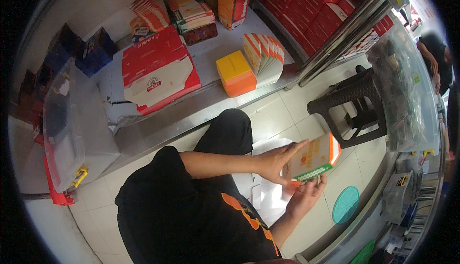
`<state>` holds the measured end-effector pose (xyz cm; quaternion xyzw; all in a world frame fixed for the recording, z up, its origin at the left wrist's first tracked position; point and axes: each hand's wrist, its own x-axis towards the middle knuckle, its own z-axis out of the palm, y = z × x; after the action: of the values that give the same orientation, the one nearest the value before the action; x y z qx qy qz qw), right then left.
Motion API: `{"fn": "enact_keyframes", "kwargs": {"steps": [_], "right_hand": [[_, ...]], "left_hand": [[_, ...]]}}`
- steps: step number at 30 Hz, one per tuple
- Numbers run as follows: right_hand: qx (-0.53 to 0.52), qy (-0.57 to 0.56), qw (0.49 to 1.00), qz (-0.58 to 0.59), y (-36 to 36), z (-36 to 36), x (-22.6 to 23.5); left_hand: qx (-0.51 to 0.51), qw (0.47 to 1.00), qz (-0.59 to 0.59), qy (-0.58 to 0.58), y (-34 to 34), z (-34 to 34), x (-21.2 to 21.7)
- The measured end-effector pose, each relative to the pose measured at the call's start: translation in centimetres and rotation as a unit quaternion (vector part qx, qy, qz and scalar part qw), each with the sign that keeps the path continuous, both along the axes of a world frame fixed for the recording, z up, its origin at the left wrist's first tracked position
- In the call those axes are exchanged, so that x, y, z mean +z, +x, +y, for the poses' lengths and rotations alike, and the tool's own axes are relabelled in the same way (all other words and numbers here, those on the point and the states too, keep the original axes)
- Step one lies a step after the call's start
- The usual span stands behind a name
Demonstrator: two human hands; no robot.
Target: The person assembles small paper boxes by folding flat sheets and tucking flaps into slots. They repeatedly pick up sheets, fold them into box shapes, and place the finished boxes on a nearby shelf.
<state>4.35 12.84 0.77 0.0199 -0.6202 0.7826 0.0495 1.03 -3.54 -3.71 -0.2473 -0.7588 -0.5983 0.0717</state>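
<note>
In front of me I hold a small cardboard box (314, 156), cream with orange and green edges, tilted in the air above my lap. My left hand (274, 164) grips its left side, fingers stretched along the upper face and slightly blurred. From below, my right hand (305, 198) has its bent fingers at the box's lower end, where an orange flap (294, 183) shows; the flap is partly hidden by the fingers. White paper sheets (268, 201) lie beneath my hands.
On the low shelf (163, 137) are a yellow-orange box (235, 74), fanned flat cartons (264, 59) and a red carton (160, 67). A clear plastic bin (79, 134) stands left. To the right are a dark stool (352, 103), a turquoise round lid (346, 205) and another clear bin (405, 91).
</note>
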Motion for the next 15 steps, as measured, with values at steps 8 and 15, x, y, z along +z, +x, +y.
{"fn": "enact_keyframes", "kwargs": {"steps": [8,15], "right_hand": [[-0.073,0.349,0.931,0.08,1.9,-2.2,-1.1],[-0.092,0.371,0.905,0.186,0.6,-1.2,-0.9]], "left_hand": [[0.138,0.979,-0.107,0.105,-1.1,-0.5,-0.9],[0.029,0.998,-0.048,0.034,-1.4,-0.8,-0.8]]}}
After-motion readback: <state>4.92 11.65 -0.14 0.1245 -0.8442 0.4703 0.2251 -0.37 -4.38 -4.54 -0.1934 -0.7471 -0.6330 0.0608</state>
